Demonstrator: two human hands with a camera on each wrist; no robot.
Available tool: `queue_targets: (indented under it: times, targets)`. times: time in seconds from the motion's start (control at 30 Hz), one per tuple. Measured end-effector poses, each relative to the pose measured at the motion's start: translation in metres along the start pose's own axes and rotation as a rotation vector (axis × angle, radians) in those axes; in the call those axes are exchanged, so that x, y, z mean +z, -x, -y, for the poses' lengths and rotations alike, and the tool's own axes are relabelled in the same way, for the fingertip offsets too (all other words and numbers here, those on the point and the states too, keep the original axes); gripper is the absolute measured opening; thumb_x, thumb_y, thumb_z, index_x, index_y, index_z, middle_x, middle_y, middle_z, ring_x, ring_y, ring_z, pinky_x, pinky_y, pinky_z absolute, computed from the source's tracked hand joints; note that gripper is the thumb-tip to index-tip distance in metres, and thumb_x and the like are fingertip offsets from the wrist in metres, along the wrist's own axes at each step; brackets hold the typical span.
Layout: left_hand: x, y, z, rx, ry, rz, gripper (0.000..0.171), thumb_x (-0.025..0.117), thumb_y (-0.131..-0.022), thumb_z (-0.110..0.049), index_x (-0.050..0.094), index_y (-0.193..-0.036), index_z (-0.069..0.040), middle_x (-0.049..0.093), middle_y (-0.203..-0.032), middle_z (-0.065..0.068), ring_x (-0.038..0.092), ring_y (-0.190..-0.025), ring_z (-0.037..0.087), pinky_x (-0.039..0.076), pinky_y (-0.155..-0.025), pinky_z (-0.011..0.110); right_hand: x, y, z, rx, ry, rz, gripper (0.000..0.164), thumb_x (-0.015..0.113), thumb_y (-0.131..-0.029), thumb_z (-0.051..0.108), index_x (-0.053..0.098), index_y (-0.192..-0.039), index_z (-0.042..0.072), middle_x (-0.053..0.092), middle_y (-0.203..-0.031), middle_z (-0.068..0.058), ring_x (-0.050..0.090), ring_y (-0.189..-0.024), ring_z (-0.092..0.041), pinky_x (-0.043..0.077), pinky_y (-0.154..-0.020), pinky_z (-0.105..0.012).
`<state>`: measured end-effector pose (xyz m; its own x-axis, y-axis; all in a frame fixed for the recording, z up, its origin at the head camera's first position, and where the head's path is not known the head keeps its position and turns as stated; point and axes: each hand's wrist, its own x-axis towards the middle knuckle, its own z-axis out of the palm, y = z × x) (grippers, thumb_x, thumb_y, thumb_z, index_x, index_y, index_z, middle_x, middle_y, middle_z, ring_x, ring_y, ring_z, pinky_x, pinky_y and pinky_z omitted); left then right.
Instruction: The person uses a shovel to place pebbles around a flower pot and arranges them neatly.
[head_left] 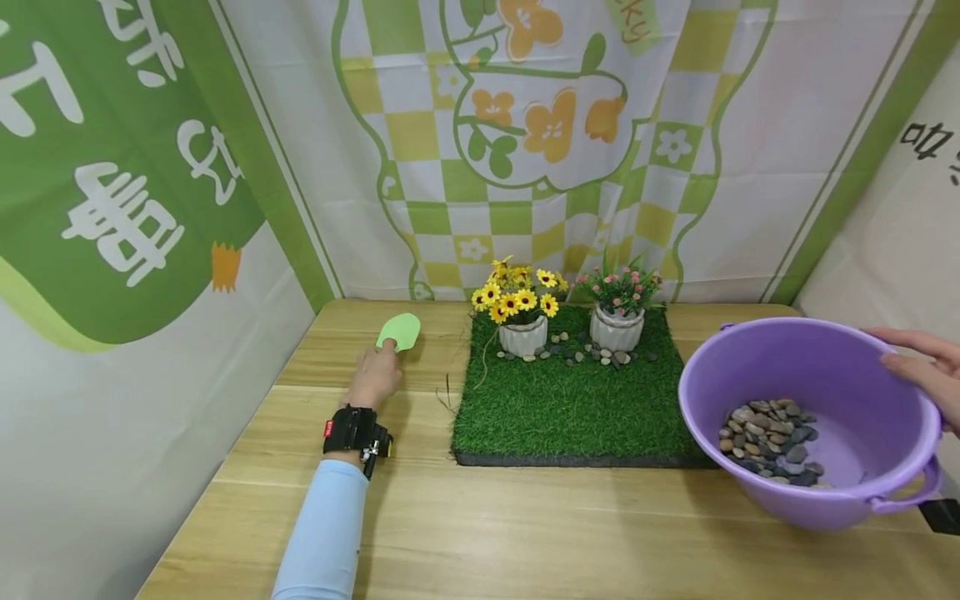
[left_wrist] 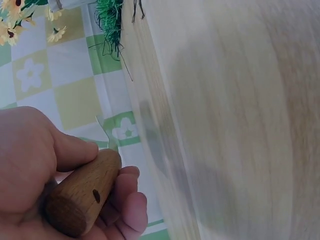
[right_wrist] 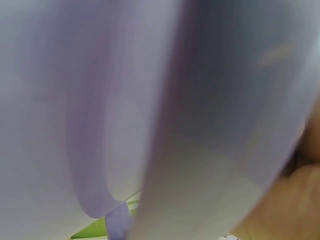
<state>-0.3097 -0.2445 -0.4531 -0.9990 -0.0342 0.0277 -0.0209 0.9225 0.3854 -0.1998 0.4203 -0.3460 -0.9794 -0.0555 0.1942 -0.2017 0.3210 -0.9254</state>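
My left hand (head_left: 375,375) grips a small hand trowel by its wooden handle (left_wrist: 85,195), thumb on one side and fingers curled below. The trowel's light green blade (head_left: 402,330) points away, over the back left of the wooden table. At the right, my right hand (head_left: 930,367) holds a purple bucket (head_left: 847,367) by its rim, thumb over the edge. The bucket is tilted toward me, and grey and brown pebbles (head_left: 768,437) lie at its bottom. Its blurred purple wall (right_wrist: 90,55) fills most of the right wrist view.
A mat of artificial grass (head_left: 570,408) lies mid-table. On its back part stand a white pot (head_left: 523,337) of yellow flowers and another white pot (head_left: 617,329) of pink flowers, with several pebbles around them. Printed curtains (head_left: 420,100) rise behind the table (head_left: 450,533).
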Motion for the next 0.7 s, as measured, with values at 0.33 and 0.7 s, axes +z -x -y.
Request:
queue_targets:
  times: [0.33,0.7]
  targets:
    - [0.0027,0.0025,-0.0023,-0.093,0.030,0.148,0.049,0.044,-0.095,-0.005,0.030,-0.142,0.002,0.038,-0.132,0.040,0.036,-0.127,0.054,0.036,-0.101,0.067,-0.0013,0.0015,-0.0022,0.014,-0.060,0.007,0.050,0.045,-0.101,0.001,0.066,-0.112,0.044,0.073,-0.065,0.003,0.065,-0.041,-0.020,0.043,-0.030,-0.035]
    - [0.0063,0.0034,-0.0048,-0.175,0.021,0.227,0.051,0.040,-0.099,-0.013,0.025,-0.147,-0.006,0.028,-0.145,0.037,0.025,-0.138,0.051,0.031,-0.098,0.076,-0.0028,0.0012,-0.0039,-0.002,-0.061,-0.013,0.051,0.045,-0.100,0.000,0.068,-0.110,0.045,0.071,-0.061,0.002,0.063,-0.039,-0.018,0.041,-0.028,-0.032]
